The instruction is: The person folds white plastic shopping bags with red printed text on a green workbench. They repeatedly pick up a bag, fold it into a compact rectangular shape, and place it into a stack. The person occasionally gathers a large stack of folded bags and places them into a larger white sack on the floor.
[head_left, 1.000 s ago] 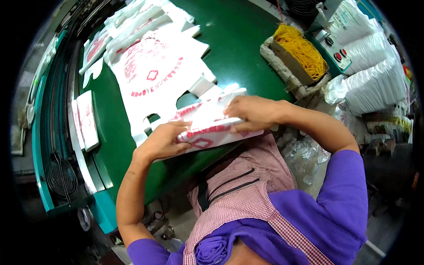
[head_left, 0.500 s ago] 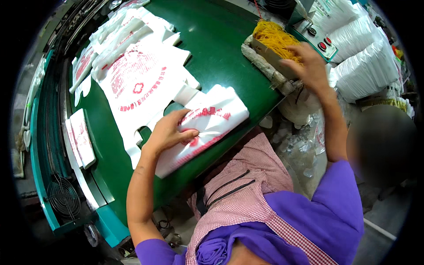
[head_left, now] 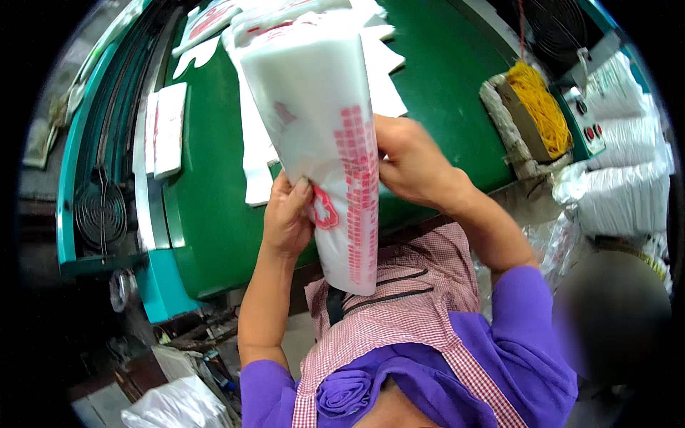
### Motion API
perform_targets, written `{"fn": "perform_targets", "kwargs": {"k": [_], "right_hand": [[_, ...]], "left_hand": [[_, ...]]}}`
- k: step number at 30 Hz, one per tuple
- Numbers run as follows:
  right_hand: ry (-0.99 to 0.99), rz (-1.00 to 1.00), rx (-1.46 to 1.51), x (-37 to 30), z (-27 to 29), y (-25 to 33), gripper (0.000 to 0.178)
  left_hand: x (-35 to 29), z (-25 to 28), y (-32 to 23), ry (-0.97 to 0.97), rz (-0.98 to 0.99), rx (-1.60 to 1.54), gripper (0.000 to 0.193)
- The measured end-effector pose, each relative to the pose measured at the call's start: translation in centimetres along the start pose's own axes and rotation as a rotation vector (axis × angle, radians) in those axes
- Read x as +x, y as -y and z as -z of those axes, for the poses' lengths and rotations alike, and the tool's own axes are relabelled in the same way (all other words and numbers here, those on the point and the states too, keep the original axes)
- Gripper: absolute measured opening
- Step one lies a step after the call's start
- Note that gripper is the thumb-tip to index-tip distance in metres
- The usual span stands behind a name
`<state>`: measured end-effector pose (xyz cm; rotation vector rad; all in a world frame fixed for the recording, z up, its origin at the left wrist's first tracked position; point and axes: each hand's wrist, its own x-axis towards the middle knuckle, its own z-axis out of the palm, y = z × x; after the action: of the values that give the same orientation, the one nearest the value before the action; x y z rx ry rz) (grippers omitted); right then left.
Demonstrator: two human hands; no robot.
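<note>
A folded bundle of white plastic bags (head_left: 314,107) with red print is raised off the green tabletop, standing on end in front of me. My left hand (head_left: 289,217) grips its left side, thumb on the front face. At the bundle's right edge is my right hand (head_left: 417,164), its fingers curled and partly hidden behind the plastic. Whatever those fingers pinch cannot be made out. Behind the bundle, more printed white bags (head_left: 258,160) lie spread on the table.
A cardboard box (head_left: 522,114) of yellow rubber bands (head_left: 541,107) sits at the table's right edge, beside a control panel (head_left: 591,134) with red buttons. Stacked white plastic bundles (head_left: 621,200) stand farther right. Another folded bundle (head_left: 170,128) lies along the left edge, near a teal machine frame (head_left: 68,221).
The bundle, lying on the table under my left hand before, is now lifted and upright in its grip. My right hand has come from the rubber band box to the bundle. The view has shifted.
</note>
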<state>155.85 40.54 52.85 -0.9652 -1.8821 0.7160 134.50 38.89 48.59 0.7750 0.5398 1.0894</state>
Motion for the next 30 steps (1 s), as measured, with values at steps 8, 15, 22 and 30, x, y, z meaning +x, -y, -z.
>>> {"fn": "perform_targets", "kwargs": {"k": [8, 15, 22, 30], "right_hand": [[-0.478, -0.356, 1.241, -1.1, 2.4, 1.9, 0.015], [0.738, 0.156, 0.326, -0.3, 0.2, 2.0, 0.012], [0.269, -0.210, 0.784, 4.6, -8.7, 1.2, 0.067], [0.464, -0.046, 0.195, 9.6, -14.7, 0.9, 0.085]], "left_hand": [[0.7, -0.2, -2.9, 0.236, 0.166, 0.340, 0.056], [0.9, 6.1, -6.6, -0.053, -0.140, 0.594, 0.039], [2.4, 7.3, -8.2, -0.228, -0.391, 0.901, 0.046], [3.5, 10.1, -10.9, -0.330, -0.097, 1.194, 0.084]]}}
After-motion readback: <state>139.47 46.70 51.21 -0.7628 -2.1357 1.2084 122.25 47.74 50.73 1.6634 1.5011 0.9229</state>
